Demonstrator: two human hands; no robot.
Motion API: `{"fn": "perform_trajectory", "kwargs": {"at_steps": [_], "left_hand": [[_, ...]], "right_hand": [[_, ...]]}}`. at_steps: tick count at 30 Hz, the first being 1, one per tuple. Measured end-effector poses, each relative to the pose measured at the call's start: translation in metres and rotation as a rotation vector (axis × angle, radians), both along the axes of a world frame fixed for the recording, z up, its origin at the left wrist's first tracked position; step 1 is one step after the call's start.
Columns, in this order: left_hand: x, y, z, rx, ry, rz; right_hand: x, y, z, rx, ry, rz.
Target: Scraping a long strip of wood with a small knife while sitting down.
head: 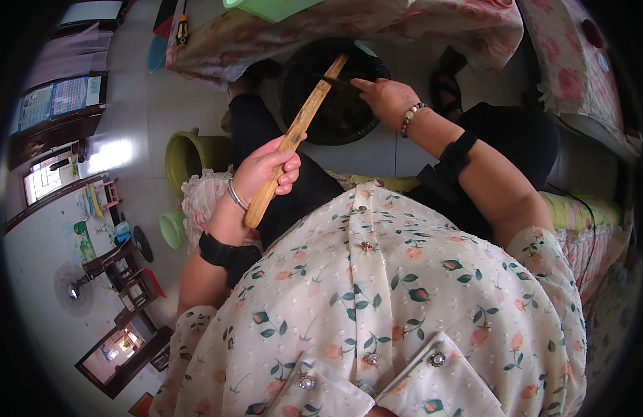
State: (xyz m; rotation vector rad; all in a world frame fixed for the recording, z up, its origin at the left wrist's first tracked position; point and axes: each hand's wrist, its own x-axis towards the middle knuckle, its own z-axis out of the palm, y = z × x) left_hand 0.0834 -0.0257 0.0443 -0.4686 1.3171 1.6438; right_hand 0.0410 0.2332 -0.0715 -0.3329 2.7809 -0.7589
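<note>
My left hand is wrapped around the lower part of a long, narrow wooden stick, which slants up and away to the right. Dark patches mark the wood's surface. A dark, thin blade, apparently a knife, lies across the stick near its far end. My right hand grips this knife, its handle hidden in the palm and a finger stretched towards the blade. Beneath the stick's far half stands a round black basin on the floor; its contents are too dark to make out.
A low table with a floral cloth stands ahead, bearing a light green plastic container and a yellow-black screwdriver. An olive-green bucket lies tipped at left, near a pale green bowl. Another cloth-covered surface is at right.
</note>
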Motion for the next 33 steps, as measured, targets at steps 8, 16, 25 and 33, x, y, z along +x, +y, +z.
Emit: {"fn": "perform_trajectory", "kwargs": {"at_steps": [8,16,25,33], "left_hand": [[-0.005,-0.007,0.003,-0.041,0.038,0.012],[0.009,-0.015,0.008,-0.009,0.022,0.011],[0.015,-0.012,0.019,-0.011,0.018,-0.058],[0.015,-0.016,0.022,-0.011,0.036,0.001]], "right_hand": [[0.028,-0.028,0.021,-0.095,0.074,0.112],[0.015,-0.017,0.015,0.017,0.01,0.11],[-0.01,0.004,-0.008,0.046,-0.106,-0.026],[0.0,-0.011,-0.007,0.013,-0.031,0.007]]}}
